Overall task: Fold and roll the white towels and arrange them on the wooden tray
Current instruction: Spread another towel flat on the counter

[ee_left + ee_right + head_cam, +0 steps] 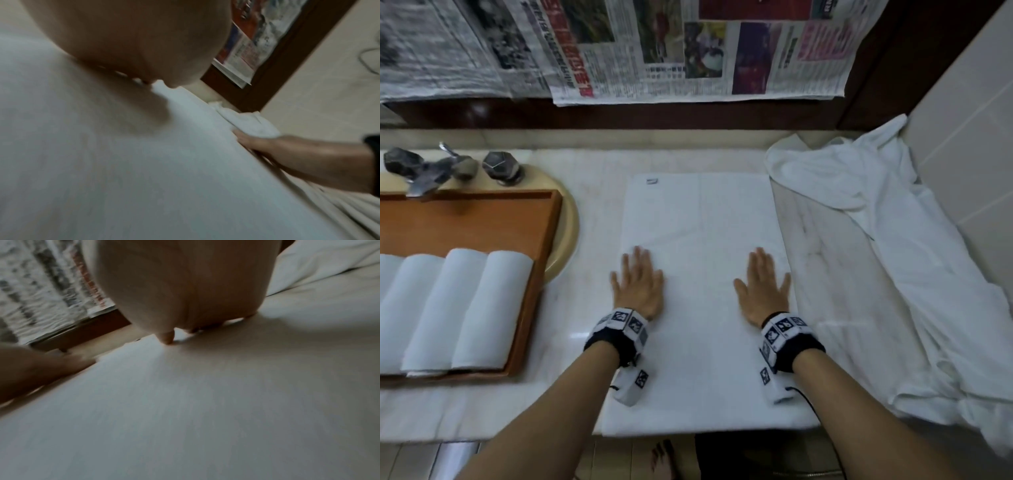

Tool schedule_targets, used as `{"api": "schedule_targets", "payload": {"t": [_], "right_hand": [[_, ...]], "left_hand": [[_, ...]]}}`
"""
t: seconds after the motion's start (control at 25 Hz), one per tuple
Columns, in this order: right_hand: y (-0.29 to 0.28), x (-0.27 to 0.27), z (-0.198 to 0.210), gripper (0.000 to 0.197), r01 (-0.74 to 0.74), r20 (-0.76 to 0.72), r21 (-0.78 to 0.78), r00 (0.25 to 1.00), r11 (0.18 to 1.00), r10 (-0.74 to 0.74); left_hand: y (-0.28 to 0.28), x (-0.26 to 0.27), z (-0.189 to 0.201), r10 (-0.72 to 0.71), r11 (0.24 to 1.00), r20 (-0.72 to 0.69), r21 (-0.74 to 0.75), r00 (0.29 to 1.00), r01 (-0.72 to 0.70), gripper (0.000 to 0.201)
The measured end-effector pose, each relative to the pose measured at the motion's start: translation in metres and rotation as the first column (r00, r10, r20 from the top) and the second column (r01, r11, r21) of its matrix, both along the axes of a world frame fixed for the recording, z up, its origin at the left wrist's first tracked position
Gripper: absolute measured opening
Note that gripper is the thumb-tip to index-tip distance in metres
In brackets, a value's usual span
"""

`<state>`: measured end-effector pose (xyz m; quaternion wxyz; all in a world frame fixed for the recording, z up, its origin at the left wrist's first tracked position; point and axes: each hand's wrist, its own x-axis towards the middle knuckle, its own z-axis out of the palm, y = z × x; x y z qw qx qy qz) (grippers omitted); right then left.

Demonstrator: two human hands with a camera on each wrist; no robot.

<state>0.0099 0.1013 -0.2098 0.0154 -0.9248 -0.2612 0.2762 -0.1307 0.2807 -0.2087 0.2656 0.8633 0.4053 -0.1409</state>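
Both hands are lying palm-down on a white towel (705, 274) that is spread flat on the worktop (842, 274), approx. centre of the head view. Left hand (637, 284) is pressing near the towel's left edge, fingers straight and slightly spread, holding nothing. Right hand (763, 286) is pressing near the right edge, same posture, fingers wide and flat. Fingertips are blurred in the head view. The wrist views are showing each palm close above the cloth, w/ the opposite hand flat beside it.

The towel is lying as a rectangle, long side running away from the person, w/ a small tag (652, 181) at the far-left corner. The near edge is reaching the worktop front.

Wooden tray (544, 240) is sitting to the left, apart from the towel, partly over a round basin (570, 226). Rolled towels (448, 308) are lying side by side, touching, in the tray's near part; four showing, the leftmost cut off by the frame.

A crumpled heap of white cloth (893, 257) is lying to the right, against the wall. Tap (431, 169) is standing behind the tray. Newspaper sheets (688, 51) are hanging over the back wall.
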Motion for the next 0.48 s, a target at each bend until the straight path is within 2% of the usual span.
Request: {"api": "schedule_targets", "payload": {"t": [0.04, 0.08, 0.12, 0.16, 0.24, 0.28, 0.48], "right_hand": [[0.002, 0.009, 0.002, 0.067, 0.095, -0.001, -0.048, 0.996, 0.994, -0.095], [0.010, 0.010, 0.005, 0.069, 0.110, -0.005, -0.058, 0.994, 0.992, -0.111], [0.023, 0.009, 0.007, 0.069, 0.039, -0.003, -0.023, 0.999, 0.999, -0.039], [0.036, 0.004, 0.008, 0.067, -0.089, -0.001, 0.035, 0.996, 0.995, 0.089], [0.060, 0.007, 0.006, 0.062, -0.326, -0.012, 0.124, 0.944, 0.937, 0.330], [0.066, 0.015, 0.005, 0.061, -0.377, -0.013, 0.134, 0.924, 0.917, 0.382], [0.078, 0.098, -0.006, 0.062, -0.315, 0.013, 0.063, 0.949, 0.947, 0.315]], "left_hand": [[0.009, 0.003, 0.002, 0.114, 0.993, -0.024, -0.003, 0.993, -0.114, 0.062], [0.010, 0.010, 0.007, 0.155, 0.988, -0.022, -0.024, 0.988, -0.156, 0.063], [0.005, 0.024, 0.012, 0.105, 0.993, 0.012, -0.046, 0.994, -0.104, 0.063], [-0.006, 0.038, 0.014, -0.009, 0.997, 0.059, -0.074, 0.998, 0.013, 0.062], [-0.017, 0.066, 0.011, -0.225, 0.961, 0.141, -0.131, 0.964, 0.243, 0.057], [-0.013, 0.072, 0.009, -0.265, 0.950, 0.147, -0.128, 0.953, 0.284, 0.056], [0.059, 0.080, 0.000, -0.171, 0.983, 0.048, -0.056, 0.984, 0.174, 0.057]]}}
